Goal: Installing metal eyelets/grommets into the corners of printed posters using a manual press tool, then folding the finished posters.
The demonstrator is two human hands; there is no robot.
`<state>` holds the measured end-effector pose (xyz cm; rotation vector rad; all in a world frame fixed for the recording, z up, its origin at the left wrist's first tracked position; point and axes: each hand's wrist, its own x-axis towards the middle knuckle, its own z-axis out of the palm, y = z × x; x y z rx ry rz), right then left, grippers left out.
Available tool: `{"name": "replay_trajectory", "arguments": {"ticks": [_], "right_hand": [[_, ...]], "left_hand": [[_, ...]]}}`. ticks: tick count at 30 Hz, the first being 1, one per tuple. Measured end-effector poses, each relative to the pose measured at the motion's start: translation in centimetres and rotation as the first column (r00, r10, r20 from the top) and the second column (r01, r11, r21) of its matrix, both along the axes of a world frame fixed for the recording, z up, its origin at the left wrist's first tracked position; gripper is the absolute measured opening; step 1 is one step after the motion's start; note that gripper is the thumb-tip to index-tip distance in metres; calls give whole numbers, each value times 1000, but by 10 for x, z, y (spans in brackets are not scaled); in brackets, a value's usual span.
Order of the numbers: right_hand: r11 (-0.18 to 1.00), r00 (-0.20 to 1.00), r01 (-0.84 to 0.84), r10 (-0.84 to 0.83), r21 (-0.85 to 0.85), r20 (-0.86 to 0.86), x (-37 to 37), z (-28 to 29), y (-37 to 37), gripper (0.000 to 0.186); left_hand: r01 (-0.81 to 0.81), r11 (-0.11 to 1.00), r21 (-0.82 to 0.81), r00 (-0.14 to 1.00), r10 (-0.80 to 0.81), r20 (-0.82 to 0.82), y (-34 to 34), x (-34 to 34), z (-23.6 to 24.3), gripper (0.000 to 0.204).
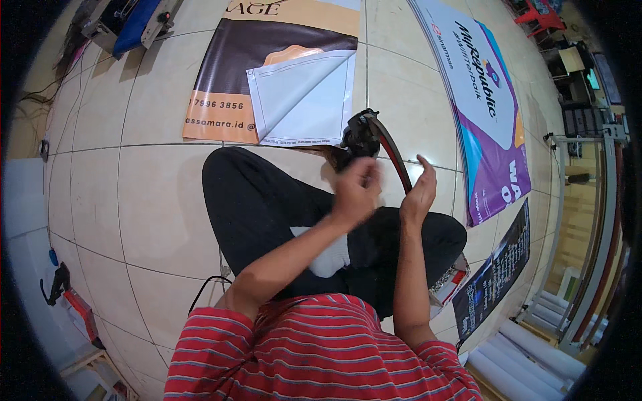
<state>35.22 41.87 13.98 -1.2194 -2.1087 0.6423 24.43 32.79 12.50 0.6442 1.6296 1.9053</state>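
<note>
Above the lap, the left hand (356, 190) is clamped on a black tool (360, 137) with a curved red-black handle; the right hand (419, 194) hovers apart, fingers spread, just beside. One-handed grip could slip, dropping it onto the banner (267, 73)

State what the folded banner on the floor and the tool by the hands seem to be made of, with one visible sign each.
Banner: probably flexible vinyl sheet, since its corner folds over to a plain white, slightly glossy back. Tool: seemingly dark metal with a red-edged curved handle, but blur leaves that open.
</note>
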Motion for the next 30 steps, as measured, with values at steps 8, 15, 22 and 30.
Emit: {"name": "replay_trajectory", "arguments": {"ticks": [8, 15, 22, 30], "right_hand": [[961, 929, 89, -175, -261, -326, 2, -24, 6, 46], [865, 923, 347, -383, 361, 32, 77, -83, 57, 46], [905, 866, 418, -370, 80, -337, 29, 1, 48, 44], [887, 864, 455, -461, -77, -203, -10, -16, 12, 34]], "left_hand": [[143, 988, 56, 465, -17, -885, 100, -29, 63, 32], [-9, 924, -383, 129, -379, -916, 98, -20, 57, 44], [-56, 896, -440, 94, -434, -896, 95, -23, 42, 47], [-29, 924, -382, 164, -372, -913, 105, -10, 46, 52]]}}
